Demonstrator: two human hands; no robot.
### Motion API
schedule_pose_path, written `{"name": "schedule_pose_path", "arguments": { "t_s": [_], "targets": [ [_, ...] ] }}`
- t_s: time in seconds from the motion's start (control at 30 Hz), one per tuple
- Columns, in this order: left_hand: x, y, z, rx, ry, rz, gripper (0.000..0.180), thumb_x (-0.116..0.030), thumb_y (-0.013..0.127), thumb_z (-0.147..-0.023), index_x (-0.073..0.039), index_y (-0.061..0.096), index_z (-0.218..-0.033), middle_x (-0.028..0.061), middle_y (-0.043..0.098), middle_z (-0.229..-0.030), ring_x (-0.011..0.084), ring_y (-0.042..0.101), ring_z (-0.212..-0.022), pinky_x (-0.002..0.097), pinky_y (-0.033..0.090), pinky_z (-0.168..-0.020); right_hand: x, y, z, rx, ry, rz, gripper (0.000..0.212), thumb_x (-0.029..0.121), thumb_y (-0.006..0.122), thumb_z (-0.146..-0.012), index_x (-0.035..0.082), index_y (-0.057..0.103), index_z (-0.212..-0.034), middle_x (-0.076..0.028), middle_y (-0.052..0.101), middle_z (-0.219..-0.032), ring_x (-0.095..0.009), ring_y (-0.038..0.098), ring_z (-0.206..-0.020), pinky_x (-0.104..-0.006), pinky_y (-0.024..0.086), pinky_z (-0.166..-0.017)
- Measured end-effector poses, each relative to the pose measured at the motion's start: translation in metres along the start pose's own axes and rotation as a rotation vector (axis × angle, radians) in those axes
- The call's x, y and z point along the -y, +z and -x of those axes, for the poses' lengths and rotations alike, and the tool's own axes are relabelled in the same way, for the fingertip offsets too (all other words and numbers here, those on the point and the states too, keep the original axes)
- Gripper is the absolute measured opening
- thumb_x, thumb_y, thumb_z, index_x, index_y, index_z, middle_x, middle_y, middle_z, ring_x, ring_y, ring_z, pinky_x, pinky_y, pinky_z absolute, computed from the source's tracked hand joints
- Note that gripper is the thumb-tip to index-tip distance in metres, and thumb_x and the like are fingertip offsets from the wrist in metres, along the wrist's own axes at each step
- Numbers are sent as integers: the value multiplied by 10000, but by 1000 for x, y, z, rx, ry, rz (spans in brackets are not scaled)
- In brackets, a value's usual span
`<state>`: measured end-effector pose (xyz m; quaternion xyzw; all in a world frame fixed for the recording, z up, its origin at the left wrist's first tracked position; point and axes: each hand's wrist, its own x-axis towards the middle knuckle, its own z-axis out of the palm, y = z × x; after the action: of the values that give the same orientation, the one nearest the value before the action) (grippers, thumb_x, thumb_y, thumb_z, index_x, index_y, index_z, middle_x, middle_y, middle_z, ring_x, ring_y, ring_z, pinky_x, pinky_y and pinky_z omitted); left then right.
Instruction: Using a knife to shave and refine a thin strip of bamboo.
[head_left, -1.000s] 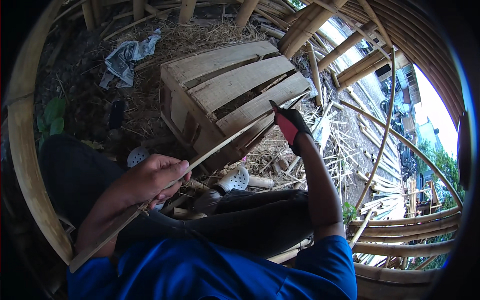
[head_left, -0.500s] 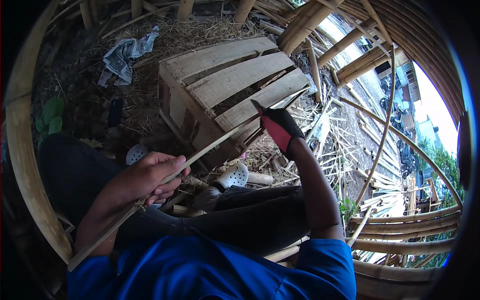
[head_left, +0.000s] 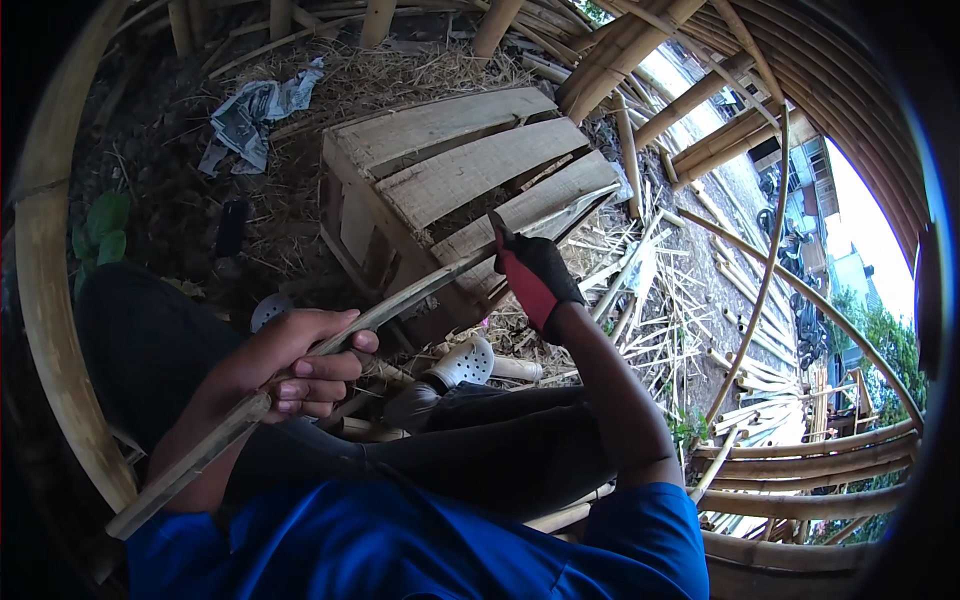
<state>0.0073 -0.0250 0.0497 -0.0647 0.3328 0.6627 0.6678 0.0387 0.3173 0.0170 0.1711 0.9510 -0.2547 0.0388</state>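
A long thin bamboo strip (head_left: 420,288) slants from beside my left elbow up to the far right, over a slatted wooden crate (head_left: 480,172). My bare left hand (head_left: 305,365) is closed around the strip in front of my knee, fingers curled beneath and thumb along the top. My right hand (head_left: 538,283), in a black and red glove, is closed at the strip by the crate's near edge. A short dark blade, apparently a knife (head_left: 498,228), sticks up from its fingers. Its handle is hidden in the glove.
Crumpled newspaper (head_left: 250,120) and a dark flat object (head_left: 231,228) lie on the straw-strewn ground at left. Loose bamboo strips (head_left: 660,330) are scattered right of the crate. A white perforated clog (head_left: 465,362) is on my foot. Bamboo poles (head_left: 810,490) form a rail at lower right.
My right hand has come left and slightly down along the strip, nearer my left hand. The strip's near end has slid a little down and left, and the strip looks turned in my left fingers.
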Motion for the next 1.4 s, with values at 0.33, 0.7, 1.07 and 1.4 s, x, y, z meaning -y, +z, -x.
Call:
{"name": "schedule_pose_path", "arguments": {
  "t_s": [0.33, 0.7, 1.07, 1.4],
  "targets": [
    [-7, -4, 10, 152, -12, 174, 312, -364, 312, -1138, -92, 433, -1046, -74, 351, -495, 46, 366, -323, 191, 304, -292, -59, -3, -18, -256, 92, 253, 561, 475, 466, -1077, -15, 722, -981, -160, 711, -798, -244, 641, -699, -426, 507, -729],
    [-4, 8, 0, 148, -38, 0, 316, -392, 330, -1134, -115, 444, -1034, -85, 338, -506, 27, 321, -326, 179, 284, -316, -140, -41, -53, -200, 218, -346, 592, 516, 507, -1036, -5, 759, -911, -229, 727, -857, -356, 697, -856, -429, 510, -824],
    [4, 8, -2, 61, -32, -1, 325, -393, 301, -1138, -114, 436, -1042, -69, 360, -484, 54, 341, -305, 171, 289, -298, -46, -7, -36, -326, 380, 301, 855, 620, 191, -1064, 4, 768, -928, -288, 729, -950, -456, 707, -974, -525, 527, -896],
    [2, 5, 4, 129, -28, 32, 327, -411, 330, -1127, -116, 436, -1034, -72, 348, -492, 63, 347, -310, 194, 308, -293, -44, -35, -37, -272, 397, 294, 849, 597, 164, -1062, -2, 761, -985, -280, 732, -1011, -459, 699, -1011, -533, 499, -945]
  ]
}}
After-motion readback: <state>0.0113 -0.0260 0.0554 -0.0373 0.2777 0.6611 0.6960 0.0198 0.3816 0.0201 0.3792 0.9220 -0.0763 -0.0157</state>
